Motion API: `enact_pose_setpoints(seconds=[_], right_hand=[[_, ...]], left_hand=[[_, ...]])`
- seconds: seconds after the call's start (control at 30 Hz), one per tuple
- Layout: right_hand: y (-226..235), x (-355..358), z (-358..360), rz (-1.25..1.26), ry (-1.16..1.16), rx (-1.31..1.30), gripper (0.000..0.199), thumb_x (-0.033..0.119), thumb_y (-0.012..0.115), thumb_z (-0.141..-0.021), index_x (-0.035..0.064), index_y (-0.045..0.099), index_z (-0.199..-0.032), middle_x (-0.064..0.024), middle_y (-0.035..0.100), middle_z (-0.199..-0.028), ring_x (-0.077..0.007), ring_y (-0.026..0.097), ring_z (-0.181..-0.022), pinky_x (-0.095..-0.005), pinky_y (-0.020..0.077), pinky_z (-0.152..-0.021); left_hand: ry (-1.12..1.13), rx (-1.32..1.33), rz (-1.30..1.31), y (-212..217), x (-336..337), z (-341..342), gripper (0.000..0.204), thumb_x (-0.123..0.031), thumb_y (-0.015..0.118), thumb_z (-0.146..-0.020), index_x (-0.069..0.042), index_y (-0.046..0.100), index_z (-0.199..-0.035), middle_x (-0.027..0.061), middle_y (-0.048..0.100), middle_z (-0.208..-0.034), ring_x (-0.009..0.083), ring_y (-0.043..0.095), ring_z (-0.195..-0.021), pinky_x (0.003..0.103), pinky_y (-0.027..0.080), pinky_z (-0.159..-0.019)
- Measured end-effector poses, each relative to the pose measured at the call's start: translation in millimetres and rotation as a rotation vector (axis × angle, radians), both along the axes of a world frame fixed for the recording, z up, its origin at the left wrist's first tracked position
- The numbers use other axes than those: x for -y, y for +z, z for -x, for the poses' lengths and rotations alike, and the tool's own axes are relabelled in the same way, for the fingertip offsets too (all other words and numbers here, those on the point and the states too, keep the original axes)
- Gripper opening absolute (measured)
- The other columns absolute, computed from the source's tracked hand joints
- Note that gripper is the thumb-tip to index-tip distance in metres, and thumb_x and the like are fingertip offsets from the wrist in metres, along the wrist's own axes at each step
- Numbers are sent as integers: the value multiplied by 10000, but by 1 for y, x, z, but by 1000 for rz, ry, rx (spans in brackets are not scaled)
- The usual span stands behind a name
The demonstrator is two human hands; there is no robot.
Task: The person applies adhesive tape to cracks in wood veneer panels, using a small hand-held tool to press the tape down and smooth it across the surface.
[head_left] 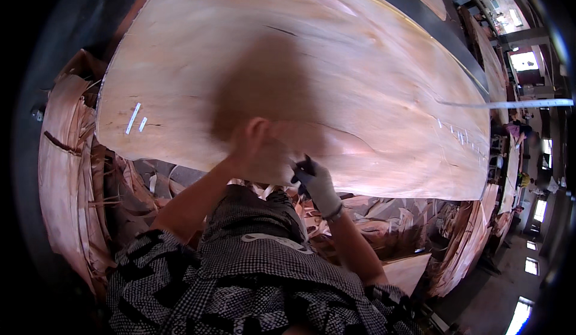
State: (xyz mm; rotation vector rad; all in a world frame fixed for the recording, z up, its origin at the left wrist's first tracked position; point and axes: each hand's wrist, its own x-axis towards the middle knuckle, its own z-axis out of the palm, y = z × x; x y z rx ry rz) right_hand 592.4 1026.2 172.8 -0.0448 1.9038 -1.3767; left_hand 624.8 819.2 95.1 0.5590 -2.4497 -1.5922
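A large pale veneer sheet (360,65) lies flat in front of me and fills most of the view. My left hand (249,143) is bare and blurred by motion at the sheet's near edge. It appears to grip a brown veneer piece (264,89) that smears upward over the sheet. My right hand (318,185) wears a light grey glove and is closed around a small dark tool (305,167), right beside the left hand. My checked dark sleeves and garment fill the lower middle.
Short white tape strips (133,119) sit on the sheet's left part, and more tape marks (462,136) on its right. Curled veneer scraps (60,173) pile up at the left and under the near edge (390,221). People (519,132) work far right.
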Motion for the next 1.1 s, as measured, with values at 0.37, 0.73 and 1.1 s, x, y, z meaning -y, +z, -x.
enact_pose_setpoints(seconds=[0.37, 0.73, 1.1], right_hand=[[-124, 87, 38, -226, 140, -570, 202, 159, 631, -783, -5, 618, -901, -82, 626, -663, -161, 547, -431, -274, 425, -386], [-76, 36, 32, -554, 323, -547, 174, 158, 578, -759, 23, 597, -866, -198, 626, -792, -340, 609, -782, -426, 480, -692], [-15, -122, 88, -116, -497, -47, 143, 154, 551, -863, 29, 540, -934, -83, 652, -749, -91, 486, -380, -205, 342, -328]], left_hand=[[-350, -71, 982, -22, 25, -27, 461, -175, 526, -785, -42, 450, -1219, 93, 416, -1300, 231, 357, -1233, 396, 227, -1053], [-653, -121, 726, 11, 28, -15, 480, -208, 612, -737, -267, 495, -1199, 178, 321, -1347, 380, 307, -1236, 484, 245, -1030], [-537, -119, 770, -3, -111, 82, 588, -292, 580, -768, -113, 403, -1299, 113, 253, -1420, 270, 242, -1307, 455, 157, -1070]])
